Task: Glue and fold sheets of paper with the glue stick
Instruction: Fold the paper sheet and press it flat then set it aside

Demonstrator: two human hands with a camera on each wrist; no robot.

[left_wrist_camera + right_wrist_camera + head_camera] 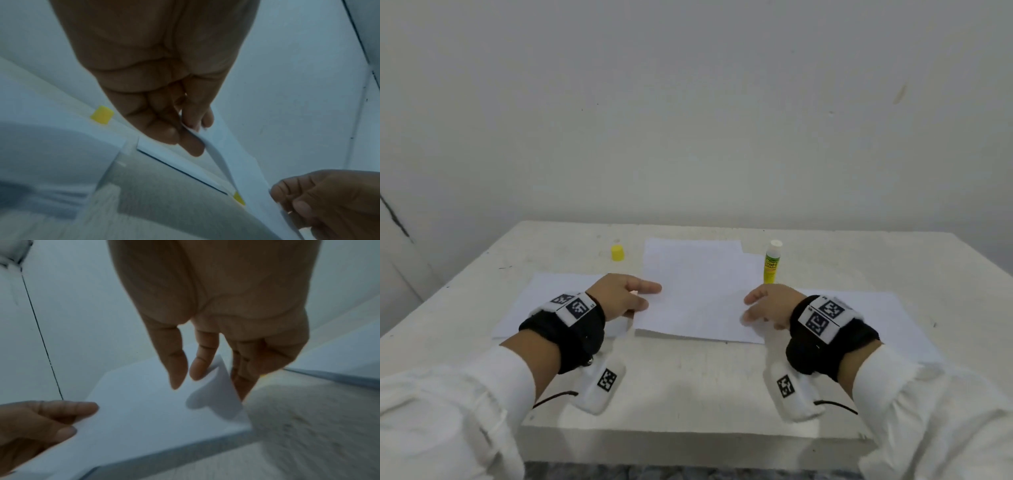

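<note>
White worktop against a plain wall. A folded sheet of paper lies at its centre, near edge raised slightly. The left hand pinches the sheet's left edge between thumb and fingers; the left wrist view confirms the grip, which the head view only partly shows. The right hand is at the sheet's right edge: the right wrist view shows thumb and forefinger above the paper and the other fingers behind its lifted corner, but blur leaves it uncertain whether they clamp it; cannot tell.

The glue stick stands upright, uncapped, just beside the sheet's far right corner. Its yellow cap stands apart, left of the sheet. In the left wrist view the cap is clear, while only a yellow sliver of the stick shows.

Further sheets lie flat on either side, a left sheet and a right sheet, each partly covered by the wrists. White sleeves fill the lower corners.
</note>
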